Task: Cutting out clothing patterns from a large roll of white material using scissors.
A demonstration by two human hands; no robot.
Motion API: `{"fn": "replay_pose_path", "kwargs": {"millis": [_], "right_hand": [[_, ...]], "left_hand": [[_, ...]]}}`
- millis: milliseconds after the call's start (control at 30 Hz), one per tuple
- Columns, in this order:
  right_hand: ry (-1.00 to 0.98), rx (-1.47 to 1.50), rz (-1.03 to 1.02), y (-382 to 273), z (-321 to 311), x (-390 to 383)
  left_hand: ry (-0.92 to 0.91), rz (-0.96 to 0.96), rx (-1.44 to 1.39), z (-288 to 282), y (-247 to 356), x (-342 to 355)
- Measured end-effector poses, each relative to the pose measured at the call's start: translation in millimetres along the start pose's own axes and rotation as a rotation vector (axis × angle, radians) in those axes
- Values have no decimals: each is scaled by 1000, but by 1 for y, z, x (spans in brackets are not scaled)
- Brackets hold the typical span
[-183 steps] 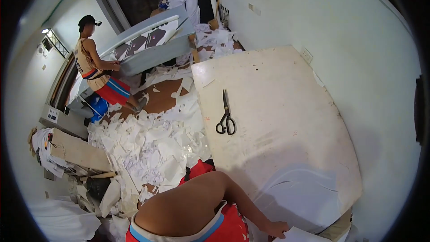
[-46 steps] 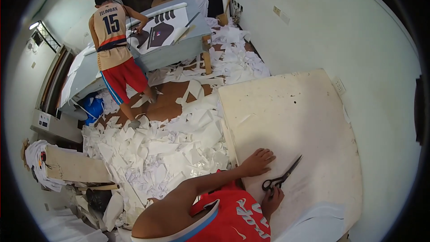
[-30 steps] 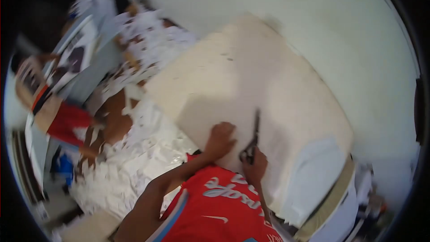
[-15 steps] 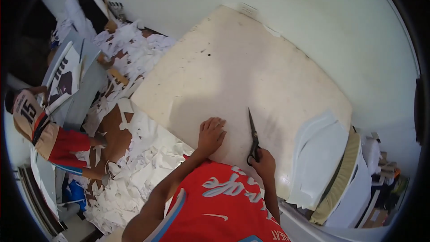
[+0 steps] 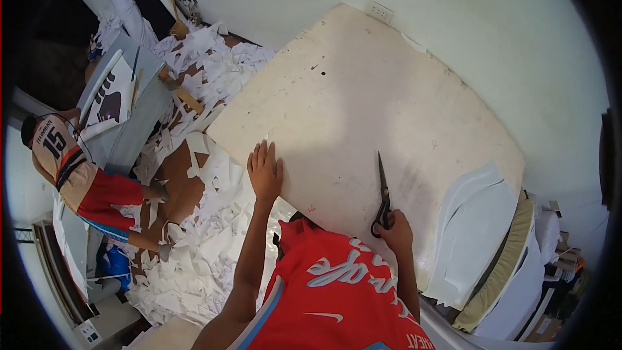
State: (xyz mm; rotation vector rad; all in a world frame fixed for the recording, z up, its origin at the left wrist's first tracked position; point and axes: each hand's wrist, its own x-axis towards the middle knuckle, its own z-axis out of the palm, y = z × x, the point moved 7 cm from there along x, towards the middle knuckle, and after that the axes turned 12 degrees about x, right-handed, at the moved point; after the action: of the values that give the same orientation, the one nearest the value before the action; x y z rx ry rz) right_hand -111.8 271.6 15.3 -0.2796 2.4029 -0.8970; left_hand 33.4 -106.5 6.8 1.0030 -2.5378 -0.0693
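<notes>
A pair of black-handled scissors [image 5: 383, 196] points away from me over the cream tabletop [image 5: 304, 104]. My right hand [image 5: 397, 233] is closed round its handles near the table's front edge; the blades look closed together. At the table's left edge, my left hand [image 5: 264, 172] lies flat, fingers stretched and holding nothing. On the right part of the table rests a stack of white cut sheets [image 5: 472, 230] with curved outlines, apart from both hands.
White paper scraps [image 5: 207, 236] cover the brown floor at left. Beyond them a person [image 5: 71, 162] stands at a grey table [image 5: 139, 110] bearing a printed sheet. A wall with an outlet [image 5: 379, 11] borders the far side. A padded tan roll [image 5: 499, 272] and boxes crowd the right.
My left hand has moved left and farther away, to the table's left edge. The scissors remain in my right hand. The whole view has shifted a little.
</notes>
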Motion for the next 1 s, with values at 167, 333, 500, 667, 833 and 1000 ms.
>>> {"fn": "replay_pose_path", "kwargs": {"millis": [167, 333, 500, 667, 833, 1000], "right_hand": [[93, -50, -66, -7, 1, -3], [70, -32, -65, 3, 1, 3], [101, -24, -109, 14, 4, 6], [169, -1, -200, 9, 4, 6], [130, -12, -157, 3, 3, 5], [109, -10, -192, -3, 0, 3]], "left_hand": [[34, -33, -15, -1, 1, 1], [119, -24, -116, -5, -3, -5], [49, -52, -105, 10, -8, -7], [203, -5, -255, -3, -4, -8], [96, -113, -283, 6, 3, 3], [172, -85, -196, -4, 12, 10]]}}
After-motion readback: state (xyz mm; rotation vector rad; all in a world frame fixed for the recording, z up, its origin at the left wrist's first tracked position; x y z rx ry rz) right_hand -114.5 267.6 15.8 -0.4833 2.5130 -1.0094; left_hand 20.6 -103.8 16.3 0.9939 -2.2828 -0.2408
